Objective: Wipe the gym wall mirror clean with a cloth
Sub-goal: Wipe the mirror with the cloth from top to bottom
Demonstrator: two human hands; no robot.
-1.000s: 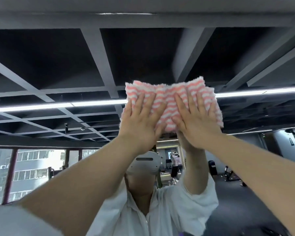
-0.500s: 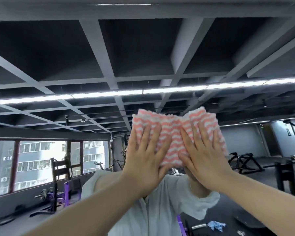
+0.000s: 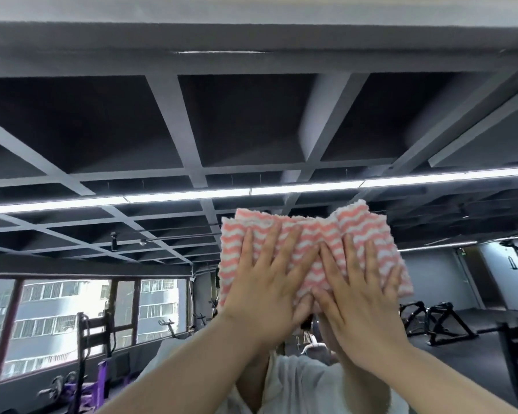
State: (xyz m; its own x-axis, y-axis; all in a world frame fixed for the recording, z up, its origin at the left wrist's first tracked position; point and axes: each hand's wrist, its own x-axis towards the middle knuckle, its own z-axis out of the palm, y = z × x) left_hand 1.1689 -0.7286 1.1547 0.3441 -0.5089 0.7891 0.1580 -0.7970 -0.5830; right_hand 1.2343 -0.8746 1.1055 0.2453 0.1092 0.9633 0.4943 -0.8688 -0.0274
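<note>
Against the mirror (image 3: 72, 144), a little right of its middle and in its lower half, a pink-and-white striped cloth (image 3: 308, 252) lies spread flat on the glass, its top edge rumpled into two humps. Both hands press it there side by side. The left hand (image 3: 266, 291) covers the cloth's left part with fingers straight and fanned upward, palm flat on the fabric; nothing is curled round it. The right hand (image 3: 362, 312) covers the right part in the same way, fingers straight and spread, thumb angled toward the other hand, the two thumbs close together at the cloth's lower edge. The cloth's right edge and upper corners stick out past the fingertips.

The glass reflects a dark ceiling of gray crossing beams (image 3: 174, 115) and a long light strip (image 3: 251, 191) running across just above the cloth. Toward the mirror's lower left corner the reflection shows windows (image 3: 57, 318) with a building outside and purple gym equipment (image 3: 81, 386); toward the lower right, black frames (image 3: 437, 321) stand on a dark floor. Below the hands, the reflection of a white shirt (image 3: 299, 383) shows between the forearms.
</note>
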